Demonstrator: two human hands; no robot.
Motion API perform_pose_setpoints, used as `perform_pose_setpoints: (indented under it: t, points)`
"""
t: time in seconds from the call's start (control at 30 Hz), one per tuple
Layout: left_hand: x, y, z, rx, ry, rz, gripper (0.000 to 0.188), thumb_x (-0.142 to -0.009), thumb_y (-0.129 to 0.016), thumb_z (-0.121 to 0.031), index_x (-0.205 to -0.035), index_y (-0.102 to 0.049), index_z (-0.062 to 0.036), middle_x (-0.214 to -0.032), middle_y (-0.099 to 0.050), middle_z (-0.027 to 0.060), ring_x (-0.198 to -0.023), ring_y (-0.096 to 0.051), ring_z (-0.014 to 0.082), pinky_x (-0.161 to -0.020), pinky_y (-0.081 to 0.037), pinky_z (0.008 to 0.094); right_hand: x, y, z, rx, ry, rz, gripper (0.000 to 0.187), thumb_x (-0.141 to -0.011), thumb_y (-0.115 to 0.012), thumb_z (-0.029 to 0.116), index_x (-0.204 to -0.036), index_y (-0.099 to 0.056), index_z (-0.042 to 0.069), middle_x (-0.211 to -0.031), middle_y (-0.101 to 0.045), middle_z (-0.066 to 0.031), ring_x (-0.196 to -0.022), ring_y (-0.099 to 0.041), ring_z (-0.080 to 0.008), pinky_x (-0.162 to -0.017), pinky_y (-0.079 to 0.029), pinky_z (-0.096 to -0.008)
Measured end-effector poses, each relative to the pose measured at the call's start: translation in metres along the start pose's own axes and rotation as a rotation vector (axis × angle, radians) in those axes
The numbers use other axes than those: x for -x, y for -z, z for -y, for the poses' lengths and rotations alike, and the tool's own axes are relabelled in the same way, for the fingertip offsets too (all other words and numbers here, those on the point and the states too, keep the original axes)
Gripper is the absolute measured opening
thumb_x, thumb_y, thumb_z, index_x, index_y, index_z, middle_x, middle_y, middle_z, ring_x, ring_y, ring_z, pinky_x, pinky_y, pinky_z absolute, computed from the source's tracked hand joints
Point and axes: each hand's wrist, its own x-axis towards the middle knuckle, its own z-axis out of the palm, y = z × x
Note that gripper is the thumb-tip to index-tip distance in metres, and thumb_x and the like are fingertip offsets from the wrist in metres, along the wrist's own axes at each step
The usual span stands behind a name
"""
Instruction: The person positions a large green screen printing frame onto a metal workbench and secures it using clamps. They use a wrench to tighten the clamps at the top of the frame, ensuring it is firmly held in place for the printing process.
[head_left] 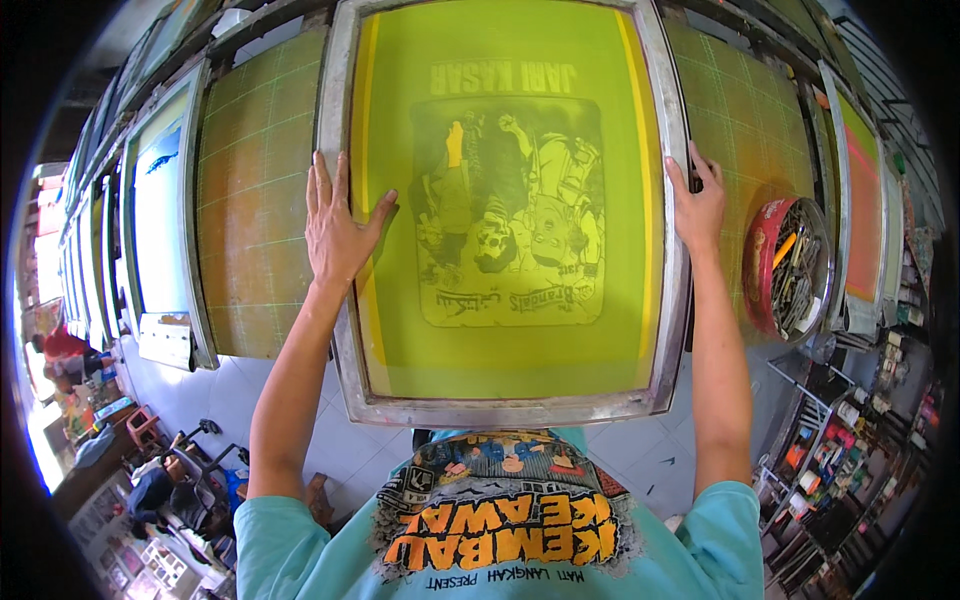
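A screen printing frame (655,250) with a metal border and yellow-green mesh lies in front of me. Its mesh carries a dark drawn picture of figures, upside down from my side. My left hand (342,228) rests on the left border, fingers stretched along it and thumb spread out over the mesh. On the opposite border, my right hand (700,205) has its thumb on top and its fingers bent at the outer side, holding the edge. Part of the right fingers' contact is hidden. Both forearms reach up on either side of the frame.
Brown printing boards (255,200) with grid lines flank the frame. A round red tin (768,260) of metal pieces and an orange-yellow tool stands at right. Another screen (165,210) stands left. A rack of jars (830,430) is lower right; clutter lies lower left.
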Motion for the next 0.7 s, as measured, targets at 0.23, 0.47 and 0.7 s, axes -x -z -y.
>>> perform_pose_setpoints:
  t: [0.23,0.47,0.7]
  points:
    - [-0.005,-0.012,0.016,0.21,0.24,-0.116,0.083,-0.094,-0.063,-0.058,-0.152,-0.043,-0.0008,-0.162,-0.032,0.0217,-0.147,-0.037,0.0369,-0.117,-0.037,0.0463,-0.001,0.0,0.001,-0.073,0.008,0.008,0.065,-0.089,-0.076,0.047,-0.135,-0.064,0.004,-0.123,-0.06,-0.0185,-0.116,-0.06,-0.0319,-0.101,-0.046,-0.0386]
    - [-0.011,-0.017,0.031,0.413,0.344,-0.257,0.054,-0.099,-0.065,-0.038,-0.135,-0.062,0.0026,-0.132,-0.062,0.0215,-0.12,-0.062,0.0338,-0.104,-0.047,0.044,-0.007,-0.005,-0.008,-0.074,-0.003,0.013,0.065,-0.087,-0.077,0.046,-0.134,-0.065,0.002,-0.125,-0.059,-0.0181,-0.118,-0.059,-0.0317,-0.102,-0.046,-0.0389]
    - [-0.018,-0.003,0.027,0.64,0.398,-0.07,0.06,-0.099,-0.068,-0.036,-0.142,-0.055,0.0025,-0.13,-0.063,0.0234,-0.121,-0.061,0.0255,-0.104,-0.047,0.0358,-0.012,-0.003,-0.008,-0.017,-0.021,0.038,0.07,-0.085,-0.078,0.05,-0.135,-0.065,0.003,-0.13,-0.058,-0.0191,-0.121,-0.058,-0.0328,-0.102,-0.046,-0.041]
